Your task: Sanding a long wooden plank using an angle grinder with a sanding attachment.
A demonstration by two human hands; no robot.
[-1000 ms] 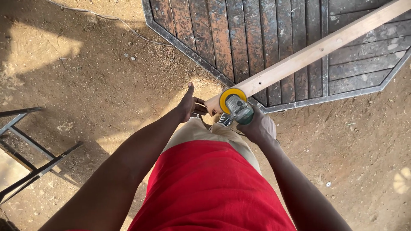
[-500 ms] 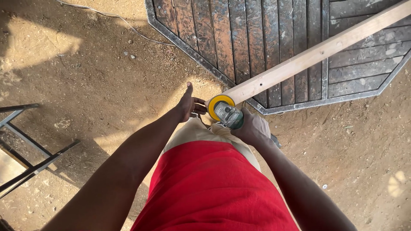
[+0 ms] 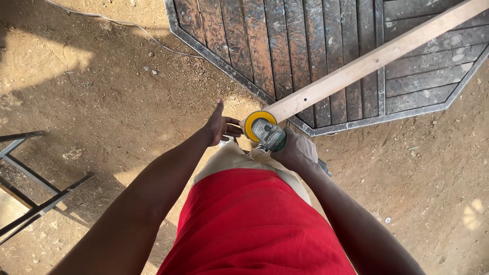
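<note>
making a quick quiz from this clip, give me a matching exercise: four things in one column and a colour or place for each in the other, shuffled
Things:
1. angle grinder disc
2. wooden plank
3. octagonal metal panel
4. black metal frame

Descriptions:
A. flat on the dirt, dark slats inside a grey rim
B. yellow, at the plank's near end
C. at the left edge of the view
D. pale, lying diagonally across the panel

Pairs: 1-B, 2-D, 3-A, 4-C
</note>
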